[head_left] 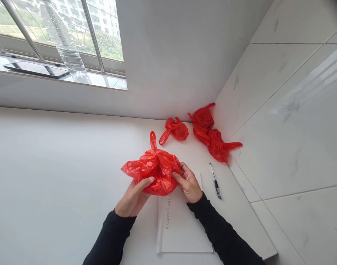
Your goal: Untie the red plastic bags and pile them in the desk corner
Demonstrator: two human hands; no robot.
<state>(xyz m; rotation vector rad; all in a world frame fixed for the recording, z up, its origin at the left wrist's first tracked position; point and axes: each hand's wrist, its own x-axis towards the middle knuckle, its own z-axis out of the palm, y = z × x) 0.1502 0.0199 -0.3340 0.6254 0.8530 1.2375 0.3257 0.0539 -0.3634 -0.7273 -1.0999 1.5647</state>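
Observation:
A red plastic bag [160, 171], knotted at the top with a loop sticking up, is held between both my hands above the table. My left hand [135, 195] grips its lower left side, thumb on the front and the other fingers hidden beneath. On the right side my right hand [189, 184] pinches the bag, its thumb pressed into the plastic. What the bag contains cannot be made out. Below it lies an open notebook [187, 232] with a column of handwritten numbers, partly covered by the bag and my right hand.
Along the wall, a smaller knotted red bag [179, 130] and more red bags [216, 145] sit in the corner of the white table [60, 176]. A black-capped pen [216, 182] lies right of the notebook. On the windowsill are a clear water bottle [70, 55] and a tablet [36, 69].

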